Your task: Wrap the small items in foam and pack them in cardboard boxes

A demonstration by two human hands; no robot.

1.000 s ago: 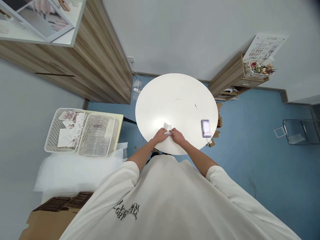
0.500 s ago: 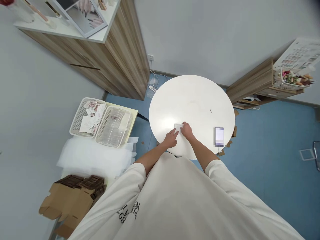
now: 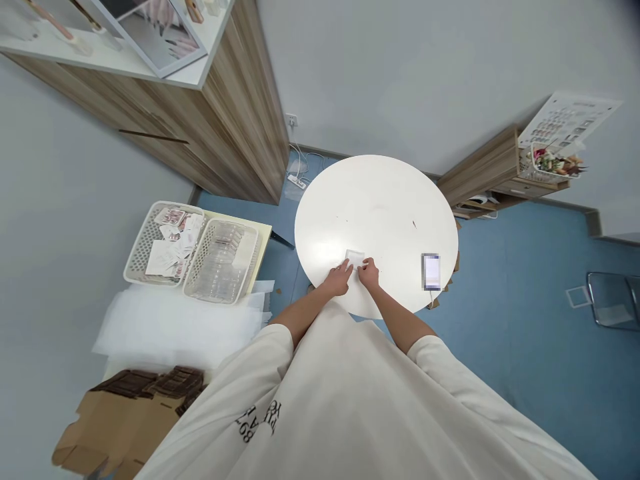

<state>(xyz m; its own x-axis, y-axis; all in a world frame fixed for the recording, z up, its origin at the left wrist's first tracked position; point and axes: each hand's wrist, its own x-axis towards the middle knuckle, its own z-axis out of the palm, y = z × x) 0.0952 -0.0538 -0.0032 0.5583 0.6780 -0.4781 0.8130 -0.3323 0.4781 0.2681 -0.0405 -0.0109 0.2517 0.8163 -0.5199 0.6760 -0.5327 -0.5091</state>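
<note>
A small white folded sheet (image 3: 355,257) lies near the front edge of a round white table (image 3: 380,200). My left hand (image 3: 339,279) presses on the sheet's left side with fingers bent. My right hand (image 3: 369,273) rests on its right side, fingers curled on the sheet. Both hands meet just below the sheet, which is partly hidden under them.
A phone (image 3: 431,271) lies on the table at the right. Two white baskets (image 3: 195,250) with packets and clear trays stand at the left above white foam sheets (image 3: 175,327). Flat cardboard boxes (image 3: 125,407) lie lower left. Wooden cabinets (image 3: 220,127) stand behind.
The sheet went from raised and crumpled between my hands to lying flat on the table. My right hand moved back toward me beside my left hand. The camera view shifted.
</note>
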